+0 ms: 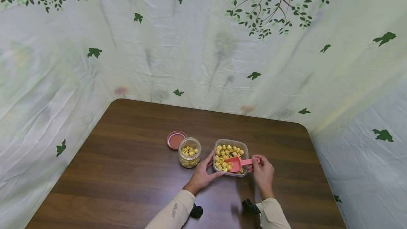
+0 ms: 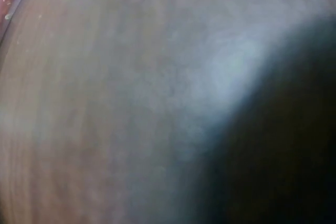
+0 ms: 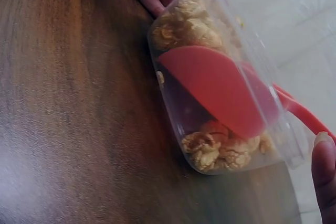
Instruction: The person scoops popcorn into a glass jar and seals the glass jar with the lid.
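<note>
We hold a pink scoop (image 1: 235, 164) and popcorn tub (image 1: 231, 141).
Head: nearer the bench's (image 1: 127, 186) right edge, our left hand (image 1: 203, 173) grips the tub's near-left corner; our right hand (image 1: 263, 173), beside it, pinches the scoop's handle. Left wrist: mostly blur. Right wrist: scoop slants inside.

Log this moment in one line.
Right grip: holds pink plastic scoop in clear rectangular plastic tub; left grip: holds tub; clear round jar: open, yellow popcorn inside

brown wood-grain table (image 1: 127, 172), on it a red lid (image 1: 175, 140), clear jar (image 1: 187, 163) and plastic container (image 1: 232, 140)
</note>
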